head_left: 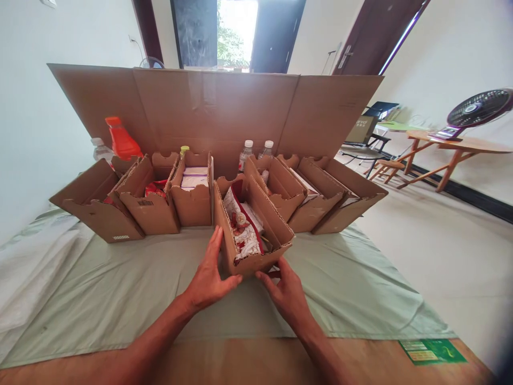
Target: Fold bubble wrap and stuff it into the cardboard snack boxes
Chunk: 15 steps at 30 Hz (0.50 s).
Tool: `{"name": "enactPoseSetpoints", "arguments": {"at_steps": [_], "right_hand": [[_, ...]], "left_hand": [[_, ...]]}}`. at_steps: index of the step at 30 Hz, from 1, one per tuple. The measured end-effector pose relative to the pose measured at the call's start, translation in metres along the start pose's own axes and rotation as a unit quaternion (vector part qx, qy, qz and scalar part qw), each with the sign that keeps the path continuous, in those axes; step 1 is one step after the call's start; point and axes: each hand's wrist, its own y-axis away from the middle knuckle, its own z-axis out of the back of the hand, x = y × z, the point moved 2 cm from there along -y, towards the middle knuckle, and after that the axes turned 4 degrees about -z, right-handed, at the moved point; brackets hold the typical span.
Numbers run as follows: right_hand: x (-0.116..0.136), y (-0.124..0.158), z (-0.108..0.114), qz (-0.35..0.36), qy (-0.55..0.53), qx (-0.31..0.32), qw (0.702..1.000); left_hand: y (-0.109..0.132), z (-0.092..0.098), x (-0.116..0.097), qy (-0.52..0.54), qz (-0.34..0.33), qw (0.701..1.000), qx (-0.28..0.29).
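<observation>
An open-topped cardboard box [256, 262] stands pulled forward of a row of similar boxes, its front turned slightly to the right. Inside it lies a white packet with a red-brown pattern and dark red edging [243, 224], with paler items beside it. My left hand [206, 275] grips the box from the left, fingers along its side and thumb extended by the front lower corner. At the lower right front, my right hand [286, 291] holds it with the fingers around the corner and the thumb at the front; some fingertips are hidden.
Several cardboard boxes line both sides, including one with white packs [194, 179] and one with a red packet [155, 188]. Behind stand a red-orange bottle [122, 140], clear bottles [246, 152] and a tall cardboard panel [216, 107]. A green cloth [132, 294] covers the table.
</observation>
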Motion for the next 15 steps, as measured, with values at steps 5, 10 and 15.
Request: {"name": "enactPoseSetpoints", "arguments": {"at_steps": [5, 10, 15], "right_hand": [[-0.005, -0.034, -0.006, 0.024, 0.055, -0.013, 0.998], [-0.02, -0.067, -0.023, 0.042, 0.106, -0.043, 0.993], [-0.03, -0.066, -0.038, 0.077, 0.147, -0.046, 0.985]], "left_hand": [[-0.015, 0.003, 0.01, 0.012, 0.041, 0.998, -0.048], [-0.038, 0.006, 0.023, -0.02, 0.08, 0.992, -0.101], [-0.063, 0.004, 0.032, -0.088, 0.111, 0.98, -0.138]]}}
